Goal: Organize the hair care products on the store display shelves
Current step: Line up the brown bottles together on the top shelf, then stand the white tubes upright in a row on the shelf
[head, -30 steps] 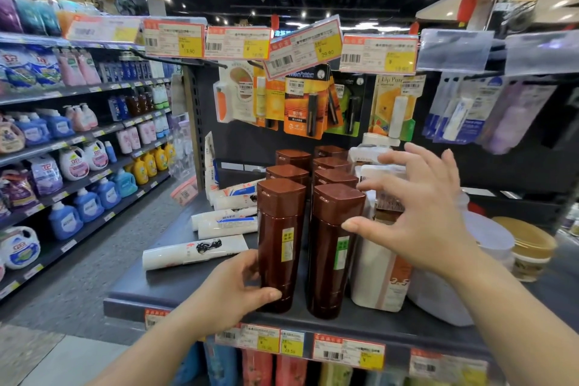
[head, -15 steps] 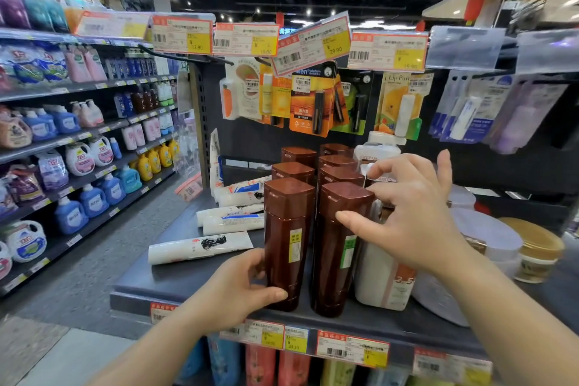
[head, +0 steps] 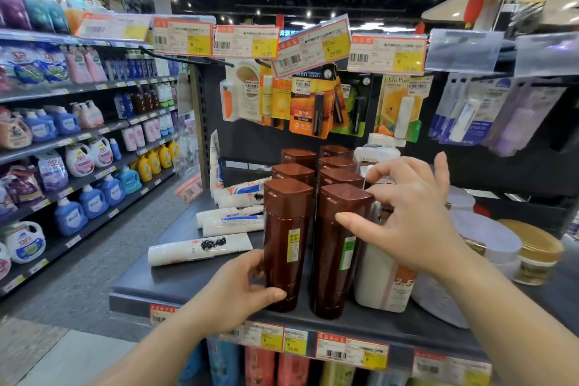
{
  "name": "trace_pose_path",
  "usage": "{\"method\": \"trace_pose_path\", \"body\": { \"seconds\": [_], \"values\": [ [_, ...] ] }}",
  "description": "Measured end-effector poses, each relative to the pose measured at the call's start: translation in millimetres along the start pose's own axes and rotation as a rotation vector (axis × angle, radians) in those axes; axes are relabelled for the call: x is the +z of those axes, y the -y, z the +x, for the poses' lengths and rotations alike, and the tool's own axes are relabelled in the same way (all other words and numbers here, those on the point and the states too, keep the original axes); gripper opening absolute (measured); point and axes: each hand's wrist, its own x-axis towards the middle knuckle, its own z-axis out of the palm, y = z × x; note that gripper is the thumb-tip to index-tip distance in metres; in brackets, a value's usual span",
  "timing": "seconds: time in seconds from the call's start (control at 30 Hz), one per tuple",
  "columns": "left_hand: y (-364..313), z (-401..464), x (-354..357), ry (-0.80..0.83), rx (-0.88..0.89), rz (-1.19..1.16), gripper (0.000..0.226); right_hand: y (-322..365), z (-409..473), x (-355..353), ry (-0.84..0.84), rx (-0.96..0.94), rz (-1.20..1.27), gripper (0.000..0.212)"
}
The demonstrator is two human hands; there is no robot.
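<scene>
Head view: two rows of brown shampoo bottles stand on the dark display shelf (head: 175, 283), three in the left row and four in the right, and since the earlier frames the right hand (head: 407, 222) has dropped from hovering spread above them to curl its thumb and fingers round the front right bottle (head: 336, 260) near its cap. The left hand (head: 241, 288) still grips the base of the front left bottle (head: 286, 247). Beside them lie about five white tubes (head: 200, 249), and a white bottle (head: 380, 283) stands just right.
</scene>
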Motion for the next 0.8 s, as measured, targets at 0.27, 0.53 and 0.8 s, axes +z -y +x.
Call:
{"method": "trace_pose_path", "body": {
  "seconds": [0.27, 0.53, 0.8],
  "values": [
    [4.6, -1.3, 0.0, 0.011, -0.013, -0.059, 0.047, 2.0, 0.6, 0.3, 0.012, 0.003, 0.005, 0.055],
    [2.5, -2.9, -3.8, -0.027, -0.014, -0.119, 0.054, 3.2, -0.6, -6.2, -0.019, 0.02, 0.017, 0.055],
    [-6.3, -2.2, -47.5, -0.216, 0.087, -0.014, 0.052, 47.3, 14.7, -14.5, -0.11, -0.017, 0.038, 0.055]
  ]
}}
